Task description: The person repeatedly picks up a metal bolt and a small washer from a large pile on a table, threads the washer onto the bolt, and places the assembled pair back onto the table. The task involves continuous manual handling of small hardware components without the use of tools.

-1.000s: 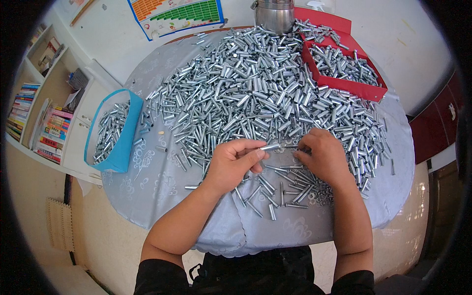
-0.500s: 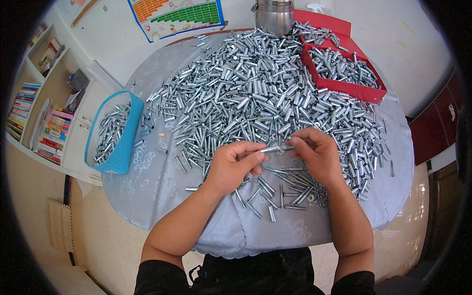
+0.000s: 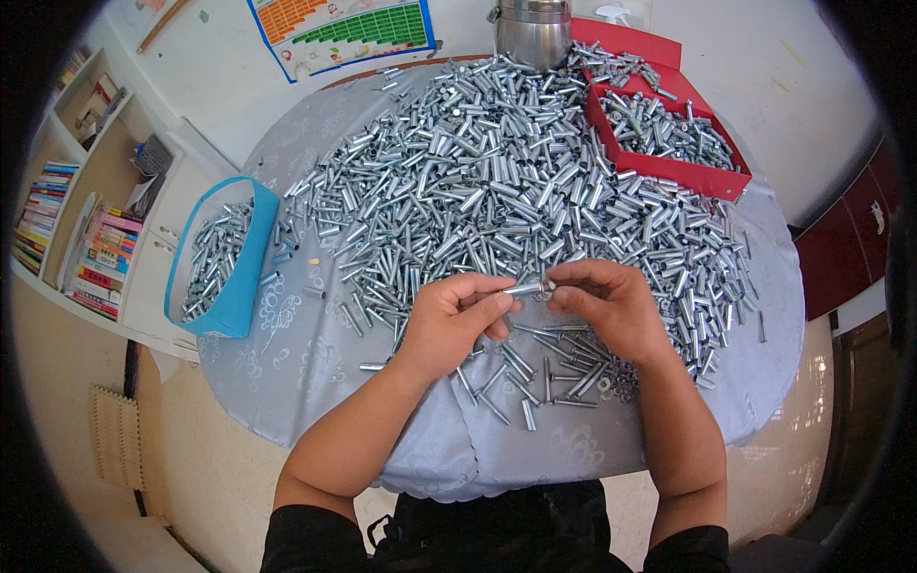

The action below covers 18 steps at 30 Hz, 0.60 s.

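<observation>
My left hand (image 3: 451,323) pinches a shiny metal sleeve anchor (image 3: 523,289) between thumb and forefinger, nearly level above the near edge of the heap. At its right end the thumb and fingers of my right hand (image 3: 611,306) are closed, where a small nut or washer partly shows. My fingertips hide both ends of the piece. Below my hands lie loose bolts (image 3: 548,379), their long shanks pointing many ways. Next to my right wrist is a small cluster of washers or nuts (image 3: 619,384). Behind my hands a big heap of metal sleeves and bolts (image 3: 478,172) spreads over the table.
On the left of the round table with its silvery cloth (image 3: 325,420) stands a blue box (image 3: 246,296) holding metal anchors. A red box (image 3: 676,174), also filled, sits at the far right. Beside it is a steel canister (image 3: 535,38). Bookshelves (image 3: 81,210) stand farther left.
My right hand has shifted slightly left and down, its fingertips closer along the sleeve anchor's end. The left hand keeps its hold, almost still.
</observation>
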Tool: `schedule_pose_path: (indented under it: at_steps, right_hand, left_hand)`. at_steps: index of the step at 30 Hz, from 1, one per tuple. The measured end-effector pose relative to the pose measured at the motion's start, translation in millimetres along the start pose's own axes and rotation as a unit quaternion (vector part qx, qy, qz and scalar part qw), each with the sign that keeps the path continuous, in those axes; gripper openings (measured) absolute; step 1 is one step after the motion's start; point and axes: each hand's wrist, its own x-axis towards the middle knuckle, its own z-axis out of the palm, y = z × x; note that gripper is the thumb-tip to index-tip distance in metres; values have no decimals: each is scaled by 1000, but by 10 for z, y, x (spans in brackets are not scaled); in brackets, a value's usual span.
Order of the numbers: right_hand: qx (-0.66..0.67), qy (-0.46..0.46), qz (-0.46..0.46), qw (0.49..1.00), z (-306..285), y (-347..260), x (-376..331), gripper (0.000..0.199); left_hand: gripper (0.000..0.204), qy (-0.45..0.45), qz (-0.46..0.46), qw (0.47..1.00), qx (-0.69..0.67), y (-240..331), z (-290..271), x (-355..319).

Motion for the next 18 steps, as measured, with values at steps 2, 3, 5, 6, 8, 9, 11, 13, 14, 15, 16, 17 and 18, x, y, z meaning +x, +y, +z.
schedule_pose_path:
  at_steps: [2, 3, 5, 6, 8, 9, 11, 13, 14, 15, 16, 17, 18]
  right_hand:
    - [5, -14, -11, 1000, -27, 33, 6, 25]
    - [8, -16, -13, 1000, -29, 38, 7, 25]
    - [15, -19, -16, 1000, -31, 45, 11, 27]
    - [27, -11, -21, 999, -17, 41, 8, 25]
    - [52, 6, -31, 998, 26, 31, -2, 23]
    - [27, 2, -32, 999, 16, 29, -5, 21]
    - [-23, -8, -36, 999, -7, 29, -5, 19]
    - [-48, -5, -55, 997, -7, 28, -3, 19]
    - [-60, -3, -65, 996, -9, 27, -3, 18]
    - [-79, -4, -79, 994, -17, 24, -1, 19]
    - [-98, -5, -92, 991, -30, 20, 4, 20]
    - [-117, -7, -105, 987, -40, 16, 8, 21]
    - [-127, -6, -113, 985, -46, 4, 8, 21]
  left_hand:
    - [22, 1, -2, 1000, 6, 7, 3, -2]
    - [22, 2, -2, 1000, 10, 12, 5, -3]
    - [22, 2, -3, 1000, 13, 19, 9, -4]
    - [22, 2, -3, 1000, 15, 21, 10, -4]
    - [22, -2, -1, 1000, 13, 19, 6, -2]
    - [22, -3, 0, 1000, 12, 16, 4, 0]
    - [22, -5, 1, 1000, 8, 0, -3, 2]
    - [22, -5, 1, 1000, 3, -4, -4, 2]
    - [22, -6, 1, 1000, 1, -2, -4, 2]
    - [22, -6, 1, 1000, -1, 1, -3, 2]
    - [22, -7, 0, 1000, 0, 2, -4, 1]
    - [22, -7, 0, 1000, 0, 5, -4, 1]
    - [21, -8, -1, 1000, 0, 6, -6, 1]
